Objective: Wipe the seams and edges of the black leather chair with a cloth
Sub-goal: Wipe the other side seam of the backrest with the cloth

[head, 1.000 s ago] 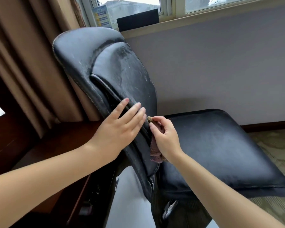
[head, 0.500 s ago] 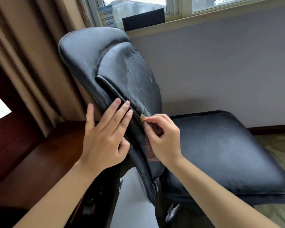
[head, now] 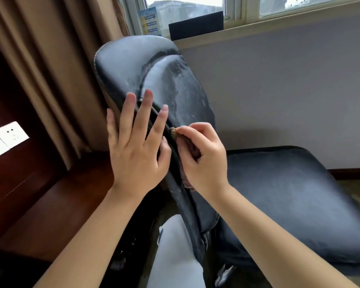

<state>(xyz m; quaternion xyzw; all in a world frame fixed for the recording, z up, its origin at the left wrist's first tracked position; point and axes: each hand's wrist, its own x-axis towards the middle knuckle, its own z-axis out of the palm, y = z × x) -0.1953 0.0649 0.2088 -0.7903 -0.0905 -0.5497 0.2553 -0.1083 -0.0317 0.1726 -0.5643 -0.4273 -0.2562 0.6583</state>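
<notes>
The black leather chair [head: 175, 86] fills the middle, its worn backrest leaning toward me and its seat [head: 289, 194] to the right. My left hand [head: 137, 150] lies flat with spread fingers on the backrest's side edge, beside the dark seam. My right hand [head: 204, 159] pinches a small brownish-pink cloth [head: 173, 133], its tip pressed into that seam just right of my left fingers. Most of the cloth is bunched under my right palm.
Brown curtains [head: 50, 69] hang at the left behind the chair. A dark wooden desk [head: 50, 200] with a white socket plate [head: 10, 134] stands at the left. A grey wall and a window sill [head: 279, 26] run behind. Patterned floor shows at far right.
Both hands have slid up along the backrest seam. My left fingers have spread wider. The view has shifted left and closer to the backrest.
</notes>
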